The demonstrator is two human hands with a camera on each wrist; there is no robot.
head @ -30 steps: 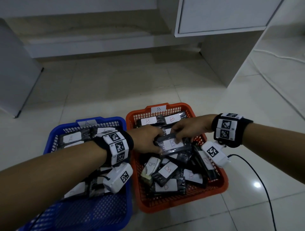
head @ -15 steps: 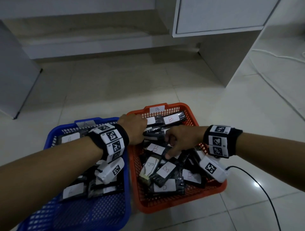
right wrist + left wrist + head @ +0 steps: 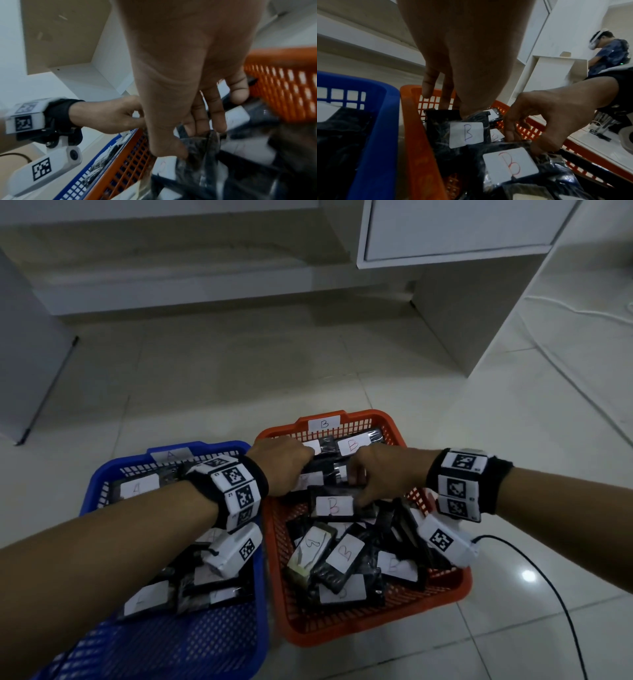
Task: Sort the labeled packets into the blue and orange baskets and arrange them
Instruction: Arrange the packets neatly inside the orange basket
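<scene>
I see the orange basket (image 3: 445, 590), tagged B, heaped with black packets (image 3: 342, 559) whose white B labels lie at odd angles, just beside the blue basket (image 3: 113, 474), tagged A, which holds black packets labeled A (image 3: 137, 489).

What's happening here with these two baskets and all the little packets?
A person is sorting black packets with lettered stickers. Both hands are in the orange basket, tagged B: the left hand is on packets at its far end, and the right hand pinches the edge of a B packet in the middle. The blue basket beside it, tagged A, holds A packets.
</scene>
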